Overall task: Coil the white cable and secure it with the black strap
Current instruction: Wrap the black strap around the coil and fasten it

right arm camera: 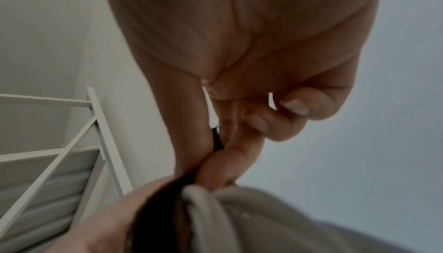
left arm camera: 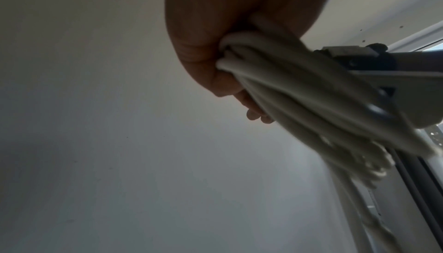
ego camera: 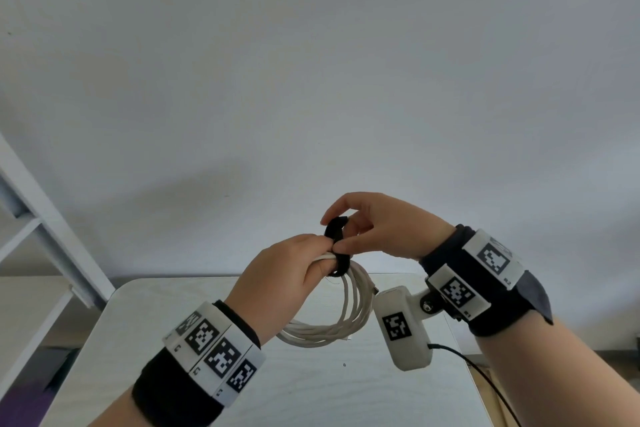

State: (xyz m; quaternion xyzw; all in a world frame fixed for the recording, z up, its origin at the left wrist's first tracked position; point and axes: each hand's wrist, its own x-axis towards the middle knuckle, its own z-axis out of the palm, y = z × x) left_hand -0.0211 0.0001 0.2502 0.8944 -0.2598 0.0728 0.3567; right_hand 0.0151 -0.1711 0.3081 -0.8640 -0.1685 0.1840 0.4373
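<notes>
The white cable (ego camera: 349, 315) hangs as a coil of several loops above the table, held up in the air. My left hand (ego camera: 277, 277) grips the top of the coil in its fist; the left wrist view shows the cable (left arm camera: 287, 90) bundled in that hand (left arm camera: 203, 39). A black strap (ego camera: 337, 246) loops round the bundle beside my left fingers. My right hand (ego camera: 374, 229) pinches the strap's upper end between thumb and fingertips. In the right wrist view the strap (right arm camera: 153, 219) is a dark blur beside the cable (right arm camera: 206, 211), under my right hand (right arm camera: 239, 67).
A light wood-grain table (ego camera: 173, 340) lies below the hands. A white metal frame (ego camera: 52, 236) stands at the left against a plain wall. A thin black wire (ego camera: 485, 374) runs from the right wrist camera (ego camera: 401, 326) off to the lower right.
</notes>
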